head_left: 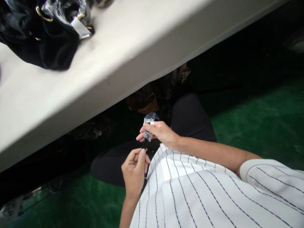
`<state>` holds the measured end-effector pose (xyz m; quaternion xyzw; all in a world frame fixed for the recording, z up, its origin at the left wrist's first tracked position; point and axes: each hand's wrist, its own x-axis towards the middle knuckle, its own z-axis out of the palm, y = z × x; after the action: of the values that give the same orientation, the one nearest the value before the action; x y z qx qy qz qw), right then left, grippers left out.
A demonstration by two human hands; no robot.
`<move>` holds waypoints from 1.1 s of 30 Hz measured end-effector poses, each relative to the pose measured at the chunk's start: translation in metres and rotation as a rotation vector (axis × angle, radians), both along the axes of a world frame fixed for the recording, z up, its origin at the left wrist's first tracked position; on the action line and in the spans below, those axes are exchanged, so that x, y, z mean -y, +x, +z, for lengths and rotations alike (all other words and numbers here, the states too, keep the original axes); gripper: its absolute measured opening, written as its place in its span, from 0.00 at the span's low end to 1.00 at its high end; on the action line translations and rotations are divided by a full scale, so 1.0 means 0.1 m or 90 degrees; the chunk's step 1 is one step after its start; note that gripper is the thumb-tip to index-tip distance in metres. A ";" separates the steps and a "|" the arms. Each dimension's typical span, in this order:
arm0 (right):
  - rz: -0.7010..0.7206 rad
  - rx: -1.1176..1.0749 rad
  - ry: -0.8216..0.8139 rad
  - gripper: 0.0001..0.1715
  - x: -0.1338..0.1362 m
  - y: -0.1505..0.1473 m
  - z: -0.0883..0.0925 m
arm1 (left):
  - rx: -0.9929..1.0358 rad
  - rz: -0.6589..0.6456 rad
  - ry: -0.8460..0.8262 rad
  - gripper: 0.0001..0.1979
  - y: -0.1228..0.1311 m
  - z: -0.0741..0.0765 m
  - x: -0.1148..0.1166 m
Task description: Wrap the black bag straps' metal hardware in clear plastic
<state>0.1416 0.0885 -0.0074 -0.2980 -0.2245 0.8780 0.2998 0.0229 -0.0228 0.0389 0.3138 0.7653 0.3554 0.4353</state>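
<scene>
In front of my lap, my right hand (pixel 163 134) pinches a buckle wrapped in clear plastic (pixel 149 125) between thumb and fingers. A narrow black strap (pixel 145 144) runs down from the wrapped piece. Lower and to the left, my left hand (pixel 135 163) is closed on this strap, thumb pressed against the curled fingers. The metal part under the plastic is too small to make out clearly. Both hands are below the table's edge, above my dark trousers (pixel 109 164).
A pale table (pixel 114 41) crosses the upper left, its thick edge slanting. On it lies a black bag (pixel 47 47) with gold rings, plastic wrap and a white tag (pixel 80 28). Brown and dark items (pixel 147 101) sit in shadow under the table. The floor (pixel 261 117) is green.
</scene>
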 end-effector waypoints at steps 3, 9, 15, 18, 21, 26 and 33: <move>0.027 0.052 0.035 0.30 0.01 0.00 -0.02 | -0.005 0.026 -0.012 0.13 -0.03 0.03 -0.02; 0.127 0.264 0.220 0.35 0.02 0.09 -0.16 | -0.073 0.011 -0.015 0.12 -0.09 0.15 -0.01; 0.093 0.473 0.402 0.20 0.07 0.18 -0.23 | -0.157 -0.074 -0.020 0.13 -0.09 0.12 -0.04; 0.084 0.322 0.317 0.19 0.11 0.13 -0.35 | -0.202 -0.129 -0.017 0.12 -0.10 0.05 -0.04; 0.115 0.238 0.219 0.21 0.14 0.06 -0.48 | -0.243 -0.170 -0.009 0.10 -0.12 0.00 -0.03; 0.123 0.184 0.119 0.18 0.16 -0.01 -0.59 | -0.303 -0.238 0.034 0.09 -0.13 0.00 -0.02; 0.132 0.247 0.227 0.07 0.21 -0.02 -0.65 | -0.324 -0.266 0.043 0.08 -0.14 0.00 0.01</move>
<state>0.1392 0.0675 -0.0726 -0.3788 -0.4579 0.7770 0.2077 0.0092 -0.0236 0.0392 0.5569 0.7565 0.1940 0.2828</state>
